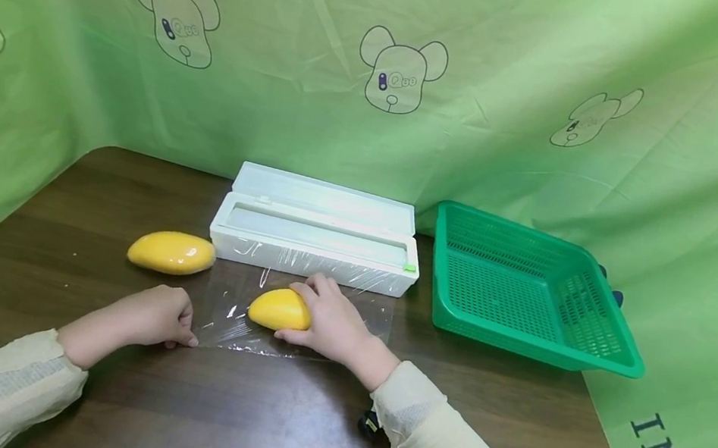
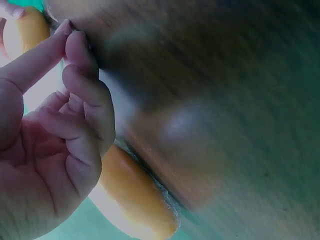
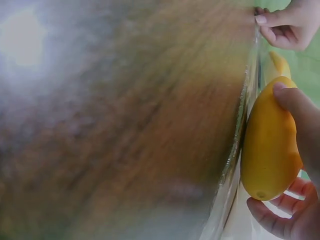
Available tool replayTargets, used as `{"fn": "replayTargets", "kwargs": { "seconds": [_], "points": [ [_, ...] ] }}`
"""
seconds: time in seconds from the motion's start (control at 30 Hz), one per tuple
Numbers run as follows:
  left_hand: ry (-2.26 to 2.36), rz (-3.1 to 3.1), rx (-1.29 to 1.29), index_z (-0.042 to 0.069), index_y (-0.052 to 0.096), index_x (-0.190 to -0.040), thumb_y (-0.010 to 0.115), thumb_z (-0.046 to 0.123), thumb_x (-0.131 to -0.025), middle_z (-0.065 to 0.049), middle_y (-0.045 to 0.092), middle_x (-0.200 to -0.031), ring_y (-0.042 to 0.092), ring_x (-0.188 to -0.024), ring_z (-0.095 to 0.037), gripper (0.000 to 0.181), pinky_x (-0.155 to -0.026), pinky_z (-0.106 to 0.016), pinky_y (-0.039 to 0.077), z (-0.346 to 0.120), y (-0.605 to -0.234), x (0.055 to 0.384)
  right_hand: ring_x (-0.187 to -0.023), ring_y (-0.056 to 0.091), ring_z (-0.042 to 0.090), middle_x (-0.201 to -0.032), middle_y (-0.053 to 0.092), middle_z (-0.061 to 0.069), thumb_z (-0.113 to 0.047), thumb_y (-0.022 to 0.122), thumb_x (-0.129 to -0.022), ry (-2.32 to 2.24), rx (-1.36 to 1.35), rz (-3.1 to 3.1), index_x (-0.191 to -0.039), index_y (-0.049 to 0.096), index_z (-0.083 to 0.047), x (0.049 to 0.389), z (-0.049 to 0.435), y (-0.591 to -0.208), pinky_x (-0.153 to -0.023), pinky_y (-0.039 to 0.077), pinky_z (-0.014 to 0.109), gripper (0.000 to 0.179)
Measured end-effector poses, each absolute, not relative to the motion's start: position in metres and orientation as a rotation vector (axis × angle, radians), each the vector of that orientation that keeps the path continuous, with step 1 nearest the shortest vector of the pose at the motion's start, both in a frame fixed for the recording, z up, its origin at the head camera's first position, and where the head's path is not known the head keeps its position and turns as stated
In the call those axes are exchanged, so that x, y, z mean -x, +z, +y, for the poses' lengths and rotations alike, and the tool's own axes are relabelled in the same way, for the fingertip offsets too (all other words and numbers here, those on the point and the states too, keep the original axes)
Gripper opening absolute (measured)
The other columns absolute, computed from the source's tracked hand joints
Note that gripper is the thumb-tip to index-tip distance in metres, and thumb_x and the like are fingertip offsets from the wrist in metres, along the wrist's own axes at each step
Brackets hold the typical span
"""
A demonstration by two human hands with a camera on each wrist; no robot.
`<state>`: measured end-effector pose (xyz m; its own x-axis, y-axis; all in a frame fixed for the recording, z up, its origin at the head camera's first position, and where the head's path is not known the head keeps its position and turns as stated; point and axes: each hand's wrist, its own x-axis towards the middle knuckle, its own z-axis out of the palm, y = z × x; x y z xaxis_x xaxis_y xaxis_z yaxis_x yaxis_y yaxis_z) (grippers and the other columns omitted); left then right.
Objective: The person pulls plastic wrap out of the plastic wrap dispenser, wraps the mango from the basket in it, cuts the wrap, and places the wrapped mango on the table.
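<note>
A sheet of cling film [image 1: 225, 316] is drawn out toward me from a white cling film box [image 1: 309, 259] with its lid up. At the sheet's near left corner my left hand [image 1: 156, 314] pinches the film's edge between thumb and forefinger; its other fingers [image 2: 85, 145] are curled. My right hand [image 1: 338, 324] grips a yellow mango [image 1: 278, 310] over the film, thumb on the near side and fingers round the far side. Another mango [image 1: 170, 253], shiny with film around it, lies left of the box, beyond my left hand.
A green plastic basket [image 1: 538, 347] stands right of the box, tilted toward the table's right edge. Green printed cloth [image 1: 279, 106] hangs behind and along the sides of the brown wooden table [image 1: 221, 419]. A small black object [image 1: 368, 424] shows beside my right sleeve.
</note>
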<state>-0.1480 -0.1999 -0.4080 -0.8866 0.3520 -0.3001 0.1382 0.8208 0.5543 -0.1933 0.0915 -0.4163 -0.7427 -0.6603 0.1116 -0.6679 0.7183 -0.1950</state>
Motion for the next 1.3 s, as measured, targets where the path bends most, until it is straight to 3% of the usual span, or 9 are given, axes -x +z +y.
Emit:
{"fn": "replayTargets", "kwargs": {
  "seconds": [0.2,0.4,0.7,0.83,1.0,1.1,1.27,1.3],
  "points": [
    [0.807,2.573,-0.436,0.013,0.055,-0.058,0.082,0.014,-0.083,0.006,0.054,-0.054,0.046,-0.051,-0.010,0.036,-0.052,-0.027,0.036,-0.200,-0.404,0.147,-0.109,0.051,0.023,-0.122,0.054,0.008,-0.055,0.083,-0.081,0.350,-1.122,-2.867,-0.141,0.058,-0.004,0.194,0.092,-0.416,-0.086,0.053,0.035,0.083],
    [0.885,2.583,-0.507,0.014,0.061,-0.066,0.076,0.012,-0.082,0.007,0.054,-0.060,0.049,-0.057,-0.011,0.022,-0.055,-0.027,0.040,-0.200,-0.391,0.149,-0.106,0.053,0.023,-0.119,0.058,0.008,-0.050,0.088,-0.077,0.421,-1.109,-2.845,-0.124,0.054,-0.003,0.194,0.093,-0.418,-0.091,0.051,0.035,0.074],
    [1.183,2.577,-0.610,0.013,0.063,-0.071,0.076,0.014,-0.084,0.008,0.051,-0.064,0.044,-0.062,-0.012,0.018,-0.058,-0.027,0.038,-0.179,-0.371,0.159,-0.100,0.053,0.022,-0.113,0.058,0.006,-0.050,0.088,-0.077,0.414,-1.114,-2.840,-0.119,0.054,-0.005,0.193,0.094,-0.416,-0.085,0.053,0.036,0.070],
    [1.246,2.548,-0.603,0.012,0.064,-0.073,0.076,0.014,-0.086,0.007,0.060,-0.071,0.049,-0.067,-0.013,0.017,-0.059,-0.026,0.040,-0.168,-0.372,0.162,-0.098,0.052,0.021,-0.113,0.058,0.005,-0.051,0.088,-0.077,0.421,-1.108,-2.842,-0.118,0.055,-0.005,0.194,0.093,-0.417,-0.082,0.053,0.035,0.070],
    [1.326,2.521,-0.642,0.009,0.066,-0.078,0.074,0.019,-0.092,0.002,0.073,-0.087,0.060,-0.081,-0.015,0.019,-0.068,-0.028,0.047,-0.161,-0.380,0.164,-0.098,0.052,0.021,-0.113,0.058,0.006,-0.051,0.088,-0.077,0.408,-1.111,-2.844,-0.118,0.055,-0.005,0.195,0.093,-0.417,-0.081,0.053,0.035,0.070],
    [1.348,2.553,-0.645,0.010,0.069,-0.083,0.073,0.025,-0.096,0.002,0.072,-0.089,0.063,-0.086,-0.016,0.020,-0.074,-0.031,0.049,-0.155,-0.386,0.166,-0.097,0.052,0.021,-0.112,0.058,0.006,-0.051,0.088,-0.077,0.402,-1.118,-2.837,-0.117,0.055,-0.005,0.195,0.093,-0.416,-0.081,0.053,0.034,0.069],
    [1.357,2.639,-0.695,0.009,0.072,-0.095,0.070,0.009,-0.095,0.000,0.073,-0.099,0.068,-0.098,-0.020,0.002,-0.086,-0.040,0.055,-0.146,-0.394,0.167,-0.096,0.051,0.021,-0.110,0.057,0.005,-0.051,0.088,-0.077,0.416,-1.133,-2.824,-0.115,0.055,-0.005,0.196,0.093,-0.417,-0.079,0.053,0.034,0.068],
    [1.340,2.661,-0.717,0.009,0.072,-0.098,0.070,0.005,-0.094,-0.001,0.073,-0.101,0.068,-0.099,-0.022,0.006,-0.088,-0.043,0.055,-0.145,-0.395,0.167,-0.096,0.051,0.021,-0.110,0.057,0.005,-0.051,0.088,-0.077,0.416,-1.137,-2.823,-0.115,0.055,-0.005,0.196,0.094,-0.417,-0.079,0.053,0.033,0.068]
  ]
}}
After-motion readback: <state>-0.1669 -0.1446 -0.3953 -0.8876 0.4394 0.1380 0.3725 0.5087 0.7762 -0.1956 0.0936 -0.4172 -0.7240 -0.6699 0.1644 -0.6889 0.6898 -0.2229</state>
